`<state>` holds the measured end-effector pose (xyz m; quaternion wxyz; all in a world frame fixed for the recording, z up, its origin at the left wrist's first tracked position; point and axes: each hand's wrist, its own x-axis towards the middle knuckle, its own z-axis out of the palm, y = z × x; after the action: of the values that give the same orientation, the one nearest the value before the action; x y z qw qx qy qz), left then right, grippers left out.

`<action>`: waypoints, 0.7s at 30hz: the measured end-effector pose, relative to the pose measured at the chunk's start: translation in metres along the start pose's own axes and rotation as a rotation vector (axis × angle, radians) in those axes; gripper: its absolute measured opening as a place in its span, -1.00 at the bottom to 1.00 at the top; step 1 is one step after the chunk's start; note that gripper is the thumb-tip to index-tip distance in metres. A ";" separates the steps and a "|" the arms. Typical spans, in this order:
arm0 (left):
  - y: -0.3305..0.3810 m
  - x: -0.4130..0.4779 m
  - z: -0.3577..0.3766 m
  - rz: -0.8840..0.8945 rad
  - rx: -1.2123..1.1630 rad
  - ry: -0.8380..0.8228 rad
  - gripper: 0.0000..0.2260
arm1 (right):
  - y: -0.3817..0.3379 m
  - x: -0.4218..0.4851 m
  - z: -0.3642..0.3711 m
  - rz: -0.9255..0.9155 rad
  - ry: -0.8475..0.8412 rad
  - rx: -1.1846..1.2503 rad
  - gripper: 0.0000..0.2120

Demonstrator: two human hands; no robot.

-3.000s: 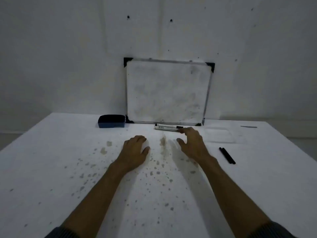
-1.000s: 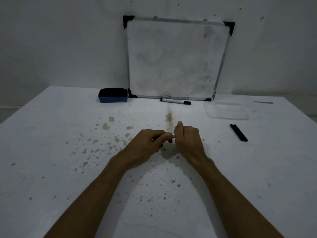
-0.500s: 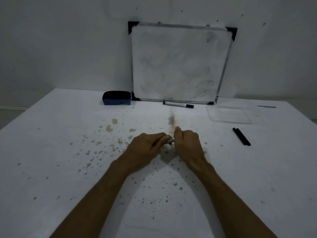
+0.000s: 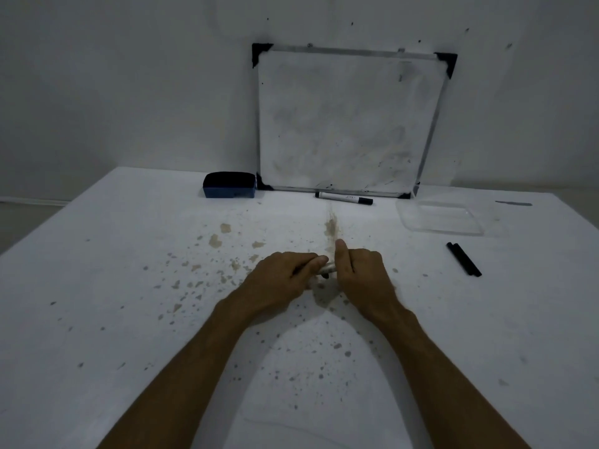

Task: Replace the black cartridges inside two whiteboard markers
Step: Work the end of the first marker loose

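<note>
Over the middle of the stained white table point(image 4: 97, 286), my left hand point(image 4: 278, 280) and my right hand point(image 4: 359, 273) both grip one white whiteboard marker point(image 4: 327, 269). Only a short pale stretch of its barrel shows between my fingers; both ends are hidden. A second white marker point(image 4: 343, 198) with a black cap lies at the foot of the whiteboard point(image 4: 346, 121). Two black cartridges point(image 4: 463, 259) lie side by side on the table to the right, apart from my hands.
A blue and black eraser point(image 4: 229, 188) sits left of the whiteboard, which leans on the wall. A clear plastic tray point(image 4: 444, 217) rests at the back right, with a thin grey strip point(image 4: 513, 203) beyond it. Brown stains dot the table's middle.
Three seconds ago my right hand was reaching at two markers by the whiteboard. Now one marker is held in both hands near the table's middle; in the last second the hands barely moved.
</note>
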<state>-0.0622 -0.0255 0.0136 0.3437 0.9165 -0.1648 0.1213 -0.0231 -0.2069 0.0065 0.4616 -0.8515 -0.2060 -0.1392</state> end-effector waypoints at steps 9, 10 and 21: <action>-0.033 -0.008 -0.037 -0.361 -0.204 0.097 -0.55 | 0.018 0.010 -0.034 0.250 0.424 0.086 -0.40; -0.037 -0.010 -0.042 -0.388 -0.253 0.140 -0.55 | 0.020 0.009 -0.036 0.295 0.367 0.044 -0.39; -0.006 0.006 -0.019 -0.337 -0.903 0.043 -0.75 | 0.009 0.007 -0.009 0.094 -0.056 -0.067 -0.87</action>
<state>-0.0568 -0.0097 0.0257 0.7256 0.6868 -0.0428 -0.0008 -0.0130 -0.2177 0.0080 0.4331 -0.8787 -0.1737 -0.1005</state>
